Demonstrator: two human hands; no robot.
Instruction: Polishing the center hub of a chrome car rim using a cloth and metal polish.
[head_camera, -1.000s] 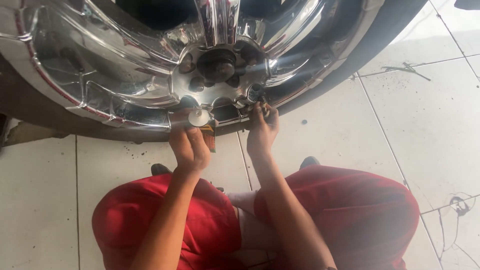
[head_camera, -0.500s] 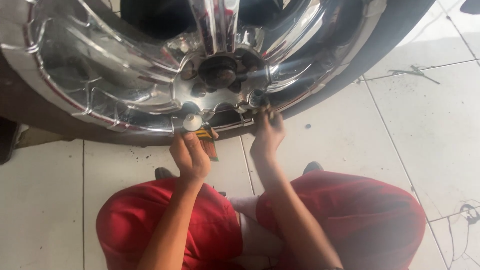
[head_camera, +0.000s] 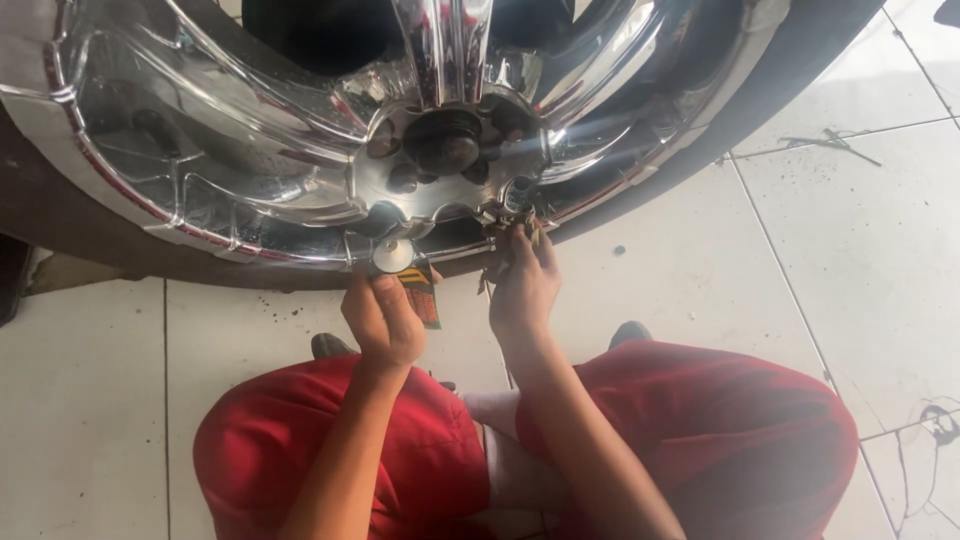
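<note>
A small can (head_camera: 400, 270) with a round metal top is grasped in the left hand (head_camera: 385, 320), fingers wrapped around its body, just below the hub (head_camera: 445, 150) of a chrome wheel (head_camera: 250, 170). The can is judged light and stiff, its smooth wall possibly slippery; it is best taken around the middle of the body, as it is held here. Its top is held against the lower rim of the wheel, below and slightly left of the hub.

The right hand (head_camera: 522, 285) is raised to the wheel below and right of the hub, its fingertips pinched at a small metal piece (head_camera: 512, 205) by a lug hole. What exactly is pinched cannot be told. The piece is judged hard and small, easily dropped, and best taken between thumb and fingertips.

The two hands are near each other but apart, the can to the left of the right hand. Red shorts (head_camera: 700, 430) are seen below the hub, over a white tiled floor (head_camera: 830, 200).
</note>
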